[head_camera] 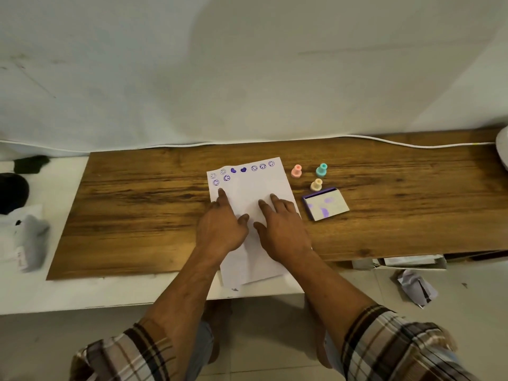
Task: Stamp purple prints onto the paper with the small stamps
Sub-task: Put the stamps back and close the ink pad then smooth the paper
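The white paper (255, 193) is laid on the wooden board (143, 204), slightly turned, its near end overhanging the board's front edge; a row of purple prints (243, 169) is carried along its far edge, smiley faces with two solid hearts among them, and two more smileys are set below at the far left corner; no writing can be read on the sheet. The left hand (221, 224) is pressed flat on the paper, fingers spread, nothing grasped, the forefinger stretched toward the lower smileys; the right hand (283, 226) is likewise laid open and flat on the sheet beside it, nothing held. Three small stamps are stood upright just right of the paper, apart from one another: a pink stamp (296, 171), a teal stamp (321, 169) and a cream stamp (316, 185). The ink pad box (325, 206) is placed near the cream one, its pale lid smeared with purple; whether it is fully shut cannot be told. Checked sleeves (384, 345) are cut off by the lower edge; dark objects (13, 192) at the left stay blurred, and crumpled paper (416, 287) is seen on the floor.
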Available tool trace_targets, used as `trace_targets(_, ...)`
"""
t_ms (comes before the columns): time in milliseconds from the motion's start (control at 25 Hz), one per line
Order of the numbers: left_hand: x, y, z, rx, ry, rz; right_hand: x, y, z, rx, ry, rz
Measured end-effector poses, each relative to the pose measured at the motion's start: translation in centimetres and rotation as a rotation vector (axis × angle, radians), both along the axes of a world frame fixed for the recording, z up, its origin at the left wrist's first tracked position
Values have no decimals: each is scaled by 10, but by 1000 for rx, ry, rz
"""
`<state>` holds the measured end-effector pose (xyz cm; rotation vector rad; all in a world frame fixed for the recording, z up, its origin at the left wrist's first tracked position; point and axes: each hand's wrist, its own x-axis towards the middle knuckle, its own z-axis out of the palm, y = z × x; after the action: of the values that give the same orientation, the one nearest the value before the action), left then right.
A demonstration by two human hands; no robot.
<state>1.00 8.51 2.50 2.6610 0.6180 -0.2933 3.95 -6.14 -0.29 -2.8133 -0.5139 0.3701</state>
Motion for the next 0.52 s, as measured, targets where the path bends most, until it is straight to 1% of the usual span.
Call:
trace_targets(40,0,0,0,-80,-29,-3,0,0,0,1,6,2)
trace_targets(80,1,-1,-1,-205,-68,14,-1,0,0,5,7,11)
trace_targets(120,3,0,-1,-364,-126,83,-1,-1,1,10,3,19)
trace_targets(160,6,1,0,-549,-205,224,-2,-1,2,13,3,19)
trace_targets(200,8,2,2,-738,-279,418,-2,-1,3,18,9,11)
trace_targets(240,11,5,3,-905,-306,583,-3,0,4,25,19,2)
trace_targets(280,13,7,4,-1007,-282,646,-3,0,4,33,29,-3)
trace_targets(320,13,7,7,-1025,-217,604,-2,0,4,39,35,-1)
trace_targets(400,9,-3,6,-963,-99,378,-4,-2,4,41,26,24)
trace_targets(440,7,-8,4,-864,-83,267,-4,-3,3,34,21,40)
trace_targets(480,5,-11,-2,-681,-91,182,-4,-4,3,27,23,47)
trace_targets(520,1,-13,-9,-423,-101,137,-4,-3,3,20,30,43)
